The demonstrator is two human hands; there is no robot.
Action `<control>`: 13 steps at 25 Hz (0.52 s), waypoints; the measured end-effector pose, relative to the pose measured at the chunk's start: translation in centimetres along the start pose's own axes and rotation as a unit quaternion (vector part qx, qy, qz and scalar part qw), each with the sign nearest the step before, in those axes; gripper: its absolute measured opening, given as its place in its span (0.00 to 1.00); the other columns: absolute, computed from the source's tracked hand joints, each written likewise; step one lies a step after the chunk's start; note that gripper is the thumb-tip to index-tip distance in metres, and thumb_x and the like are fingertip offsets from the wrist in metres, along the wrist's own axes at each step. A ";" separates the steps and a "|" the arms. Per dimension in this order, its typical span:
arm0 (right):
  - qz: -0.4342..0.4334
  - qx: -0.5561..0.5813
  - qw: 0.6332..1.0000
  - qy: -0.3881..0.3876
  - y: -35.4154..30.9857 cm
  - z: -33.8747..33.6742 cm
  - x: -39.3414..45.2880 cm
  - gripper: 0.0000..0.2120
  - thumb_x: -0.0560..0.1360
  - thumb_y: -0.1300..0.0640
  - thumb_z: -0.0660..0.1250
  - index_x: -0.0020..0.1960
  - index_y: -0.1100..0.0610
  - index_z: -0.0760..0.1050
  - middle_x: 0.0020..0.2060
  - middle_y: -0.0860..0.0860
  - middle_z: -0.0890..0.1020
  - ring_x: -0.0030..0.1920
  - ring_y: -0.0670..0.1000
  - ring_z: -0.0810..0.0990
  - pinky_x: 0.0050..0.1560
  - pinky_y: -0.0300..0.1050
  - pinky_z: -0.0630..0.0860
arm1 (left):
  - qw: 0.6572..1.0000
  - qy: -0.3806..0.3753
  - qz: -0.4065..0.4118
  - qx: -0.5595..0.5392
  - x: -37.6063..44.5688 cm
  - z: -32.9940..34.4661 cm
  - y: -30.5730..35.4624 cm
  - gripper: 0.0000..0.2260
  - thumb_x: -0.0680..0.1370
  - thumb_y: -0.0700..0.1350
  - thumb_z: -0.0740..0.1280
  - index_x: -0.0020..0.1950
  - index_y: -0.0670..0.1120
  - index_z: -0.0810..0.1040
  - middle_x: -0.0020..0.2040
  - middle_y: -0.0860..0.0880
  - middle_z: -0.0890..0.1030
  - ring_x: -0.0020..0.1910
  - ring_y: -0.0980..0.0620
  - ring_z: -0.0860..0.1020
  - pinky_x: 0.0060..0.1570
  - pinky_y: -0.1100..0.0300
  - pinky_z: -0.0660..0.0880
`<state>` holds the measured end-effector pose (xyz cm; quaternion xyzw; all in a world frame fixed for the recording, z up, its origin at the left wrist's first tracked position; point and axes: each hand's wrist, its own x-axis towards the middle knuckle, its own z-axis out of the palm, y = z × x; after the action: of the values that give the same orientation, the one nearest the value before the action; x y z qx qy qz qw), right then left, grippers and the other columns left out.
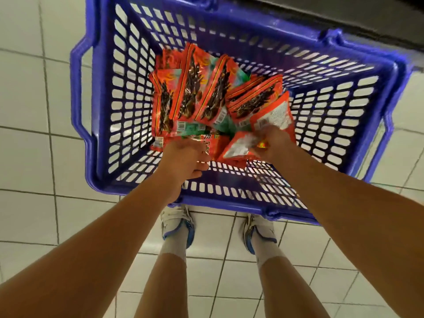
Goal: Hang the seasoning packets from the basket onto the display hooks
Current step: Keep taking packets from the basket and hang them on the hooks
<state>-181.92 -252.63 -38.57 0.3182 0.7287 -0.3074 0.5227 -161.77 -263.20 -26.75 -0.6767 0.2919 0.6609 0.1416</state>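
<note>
Head view: both hands (183, 157) (273, 143) clutch orange seasoning packets (190, 92) standing lengthwise in the basket (91, 157).

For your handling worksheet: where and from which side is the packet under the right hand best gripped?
Pinch the packet at its near top edge, coming from above: it leans against the pile with that edge up, nearest the right hand, and the basket is open only overhead.

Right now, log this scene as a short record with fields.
setting: white tiled floor
basket: blue plastic basket, standing on the floor
contents: orange-red seasoning packets, loosely piled
left hand: in the basket, gripping a packet
right hand: in the basket, pinching a packet
display hooks: not in view
</note>
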 end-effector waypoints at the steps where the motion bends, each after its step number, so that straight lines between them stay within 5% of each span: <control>1: 0.004 0.018 1.000 0.003 0.2 -0.5 -0.6 0.21 0.78 0.69 0.61 0.70 0.59 0.69 0.56 0.59 0.80 0.49 0.62 0.83 0.41 0.59 0.84 | 1.000 0.003 -0.002 0.001 -0.2 0.1 0.1 0.07 0.81 0.41 0.64 0.48 0.47 0.81 0.49 0.43 0.86 0.46 0.45 0.85 0.50 0.51 0.81; 5: -0.027 -0.028 0.999 0.000 0.4 -1.3 -5.4 0.22 0.72 0.73 0.57 0.64 0.63 0.73 0.54 0.59 0.81 0.53 0.63 0.82 0.57 0.65 0.80 | 0.997 0.037 0.025 0.059 -1.1 0.6 0.7 0.06 0.77 0.47 0.70 0.53 0.51 0.82 0.51 0.47 0.84 0.51 0.47 0.81 0.60 0.43 0.78; 7: -0.025 -0.025 0.995 -0.089 0.9 -1.2 -8.6 0.27 0.61 0.73 0.58 0.59 0.64 0.73 0.52 0.60 0.76 0.54 0.67 0.80 0.63 0.71 0.74 | 0.998 0.000 0.013 0.066 -1.8 0.7 1.1 0.21 0.73 0.54 0.74 0.64 0.50 0.79 0.58 0.49 0.82 0.57 0.46 0.80 0.63 0.43 0.76; 9: -0.011 -0.022 0.982 -0.187 1.4 -1.1 -10.3 0.29 0.57 0.69 0.61 0.59 0.62 0.74 0.51 0.61 0.75 0.56 0.68 0.79 0.66 0.71 0.72 | 0.999 -0.042 0.004 0.014 -1.5 1.0 0.9 0.18 0.74 0.50 0.75 0.63 0.49 0.79 0.59 0.45 0.84 0.58 0.40 0.82 0.60 0.40 0.78; 11: -0.033 -0.061 0.974 -0.214 1.2 -0.9 -10.6 0.15 0.66 0.65 0.65 0.52 0.61 0.75 0.45 0.59 0.77 0.46 0.60 0.79 0.57 0.58 0.78 | 0.999 -0.033 0.013 -0.023 -0.8 1.0 0.4 0.11 0.77 0.43 0.73 0.58 0.47 0.81 0.56 0.43 0.84 0.56 0.38 0.82 0.58 0.36 0.78; 13: -0.094 -0.128 0.978 -0.132 -0.5 -1.0 -8.9 0.03 0.75 0.60 0.64 0.48 0.57 0.76 0.38 0.54 0.82 0.38 0.53 0.80 0.43 0.47 0.78 | 0.998 -0.008 0.017 -0.054 -0.1 0.7 -0.2 0.07 0.78 0.40 0.71 0.54 0.50 0.81 0.54 0.44 0.85 0.55 0.38 0.82 0.59 0.35 0.77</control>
<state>-180.68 -253.39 -29.72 0.1352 0.7131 -0.2987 0.6196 -162.25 -262.65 -26.77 -0.6734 0.2662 0.6829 0.0964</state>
